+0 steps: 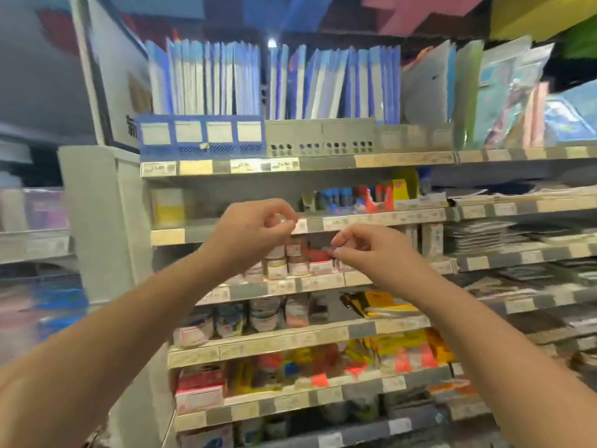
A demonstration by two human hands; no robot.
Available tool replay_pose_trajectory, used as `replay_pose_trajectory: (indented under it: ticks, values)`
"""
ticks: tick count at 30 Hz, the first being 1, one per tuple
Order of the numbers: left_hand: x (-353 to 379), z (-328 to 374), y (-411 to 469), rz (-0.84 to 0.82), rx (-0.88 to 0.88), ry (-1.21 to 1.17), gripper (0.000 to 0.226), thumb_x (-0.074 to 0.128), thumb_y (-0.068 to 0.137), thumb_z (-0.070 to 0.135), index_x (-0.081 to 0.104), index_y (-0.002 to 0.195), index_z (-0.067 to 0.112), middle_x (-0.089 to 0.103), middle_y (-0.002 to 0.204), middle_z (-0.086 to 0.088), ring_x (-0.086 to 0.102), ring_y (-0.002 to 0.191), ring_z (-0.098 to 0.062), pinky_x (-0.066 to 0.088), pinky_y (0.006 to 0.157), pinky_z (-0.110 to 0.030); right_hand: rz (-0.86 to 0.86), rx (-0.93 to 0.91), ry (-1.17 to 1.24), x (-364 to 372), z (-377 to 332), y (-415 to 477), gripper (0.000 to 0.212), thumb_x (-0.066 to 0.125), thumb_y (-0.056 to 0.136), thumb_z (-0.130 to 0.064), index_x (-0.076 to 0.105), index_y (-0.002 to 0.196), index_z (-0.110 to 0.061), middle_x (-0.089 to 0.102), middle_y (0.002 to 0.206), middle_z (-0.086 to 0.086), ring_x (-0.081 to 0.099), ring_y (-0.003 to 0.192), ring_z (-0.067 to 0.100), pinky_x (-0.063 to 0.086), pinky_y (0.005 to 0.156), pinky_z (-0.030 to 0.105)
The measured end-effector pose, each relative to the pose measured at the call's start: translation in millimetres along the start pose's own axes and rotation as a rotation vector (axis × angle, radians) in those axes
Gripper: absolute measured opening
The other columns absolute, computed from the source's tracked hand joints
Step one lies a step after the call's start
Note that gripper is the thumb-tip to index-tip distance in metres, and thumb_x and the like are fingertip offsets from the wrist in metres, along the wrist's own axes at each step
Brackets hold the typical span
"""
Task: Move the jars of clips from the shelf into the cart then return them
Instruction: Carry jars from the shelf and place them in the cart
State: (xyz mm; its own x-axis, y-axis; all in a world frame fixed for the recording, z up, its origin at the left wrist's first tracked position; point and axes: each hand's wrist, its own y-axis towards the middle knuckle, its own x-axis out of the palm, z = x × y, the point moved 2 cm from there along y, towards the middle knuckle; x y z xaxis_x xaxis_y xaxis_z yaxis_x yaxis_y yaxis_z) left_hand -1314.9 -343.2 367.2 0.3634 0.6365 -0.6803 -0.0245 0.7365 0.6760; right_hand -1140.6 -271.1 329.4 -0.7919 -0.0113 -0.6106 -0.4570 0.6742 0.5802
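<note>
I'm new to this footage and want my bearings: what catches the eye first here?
At centre, the left hand and right hand reach up, fingers curled, before small stacked jars on a middle shelf. Above them, a row of blue folders stands on the top shelf.

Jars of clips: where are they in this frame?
Head view, centre: the jars stand stacked on the third shelf down, just behind and below the left hand and right hand.
</note>
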Motion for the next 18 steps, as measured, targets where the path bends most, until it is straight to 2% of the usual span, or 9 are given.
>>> replay_pose_trajectory:
  ticks: [5,10,14,18]
  values:
    - [-10,-60,39,0.034,-0.04,0.065,0.012,0.055,0.09,0.028,0.066,0.096,0.026,0.069,0.077,0.009,0.064,0.079,-0.008,0.052,0.077,-0.031,-0.05,-0.101,0.019,40,7,82,0.008,0.06,0.087,-0.027,0.06,0.094,-0.031,0.061,0.085,-0.013,0.055,0.08,0.0,0.043,0.064,0.014]
    - [12,-116,88,0.017,-0.089,0.144,0.011,0.056,0.089,0.03,0.064,0.095,0.03,0.068,0.075,0.014,0.063,0.079,-0.004,0.051,0.079,-0.031,-0.13,-0.178,0.004,76,36,164,0.009,0.059,0.086,-0.029,0.061,0.095,-0.032,0.061,0.088,-0.015,0.057,0.084,0.002,0.046,0.067,0.018]
    - [27,-154,133,0.068,-0.115,0.17,0.008,0.057,0.089,0.03,0.064,0.093,0.03,0.067,0.071,0.012,0.06,0.07,-0.001,0.047,0.072,-0.023,-0.171,-0.257,-0.052,100,56,237,0.013,0.059,0.086,-0.027,0.065,0.097,-0.03,0.065,0.094,-0.009,0.058,0.09,0.007,0.044,0.076,0.022]
    - [40,-201,174,0.112,-0.145,0.251,0.011,0.057,0.089,0.027,0.066,0.094,0.024,0.069,0.075,0.006,0.061,0.074,-0.008,0.047,0.074,-0.026,-0.231,-0.34,-0.157,136,70,302,0.02,0.056,0.085,-0.026,0.065,0.103,-0.026,0.062,0.092,-0.01,0.056,0.089,0.007,0.042,0.076,0.022]
